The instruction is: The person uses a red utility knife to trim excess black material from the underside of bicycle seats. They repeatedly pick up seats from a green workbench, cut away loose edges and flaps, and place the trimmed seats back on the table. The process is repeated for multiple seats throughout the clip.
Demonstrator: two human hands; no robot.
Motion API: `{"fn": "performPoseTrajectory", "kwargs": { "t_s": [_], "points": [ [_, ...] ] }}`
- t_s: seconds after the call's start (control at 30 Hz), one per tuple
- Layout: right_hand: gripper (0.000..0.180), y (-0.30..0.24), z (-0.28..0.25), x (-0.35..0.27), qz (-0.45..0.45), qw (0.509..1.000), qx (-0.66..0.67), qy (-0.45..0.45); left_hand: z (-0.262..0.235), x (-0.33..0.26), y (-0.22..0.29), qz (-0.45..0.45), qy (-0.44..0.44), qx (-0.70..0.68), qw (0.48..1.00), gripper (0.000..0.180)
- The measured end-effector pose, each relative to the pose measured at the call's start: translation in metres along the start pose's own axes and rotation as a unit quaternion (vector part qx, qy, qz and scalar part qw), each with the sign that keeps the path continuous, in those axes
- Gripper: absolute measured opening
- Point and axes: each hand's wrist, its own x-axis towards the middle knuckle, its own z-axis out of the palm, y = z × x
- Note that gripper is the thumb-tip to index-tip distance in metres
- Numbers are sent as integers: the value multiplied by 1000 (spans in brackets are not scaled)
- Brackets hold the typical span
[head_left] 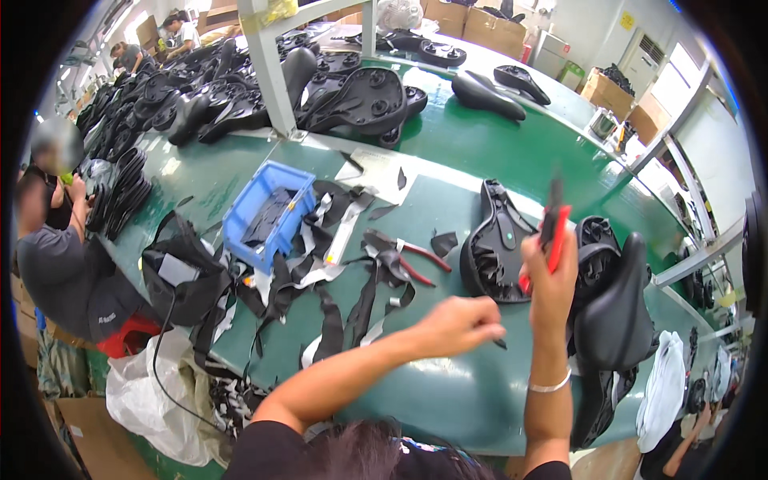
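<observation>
My right hand (550, 280) is raised over the right part of the table, wrapped round the red handles of a pair of pliers (555, 224). The dark jaws point up and away, blurred by motion. Left of it, my left hand (458, 326) hovers with curled fingers just below a black bicycle saddle (486, 248). What those fingers pinch, if anything, is too small to make out. That saddle lies upside down, its gathered cover edge showing. More saddles (614, 320) are heaped right of my right hand. A second pair of red-handled pliers (412, 258) rests on the table among black scraps.
A blue crate (268, 214) holds dark pieces, with black and white offcut strips (328, 320) around it. A black bag (182, 272) sits further left. Saddles (360, 104) pile up beyond a white post (272, 72). A co-worker (72, 264) is at the left; a white cloth (662, 384) hangs at right.
</observation>
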Motion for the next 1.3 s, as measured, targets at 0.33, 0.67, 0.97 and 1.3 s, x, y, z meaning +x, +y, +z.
{"fn": "performPoseTrajectory", "kwargs": {
  "t_s": [0.33,0.67,0.97,1.3],
  "points": [
    [34,178,74,296,111,986,109,-66,45,20,-49,-70,-7,-217,974,26],
    [38,278,259,431,200,878,435,-3,134,-44,-160,-230,-93,-565,787,26],
    [12,281,97,436,140,861,416,257,4,23,-52,-251,-57,-596,761,35],
    [29,0,-15,195,99,984,124,-84,22,23,-67,-124,87,-485,862,33]
  ]
}}
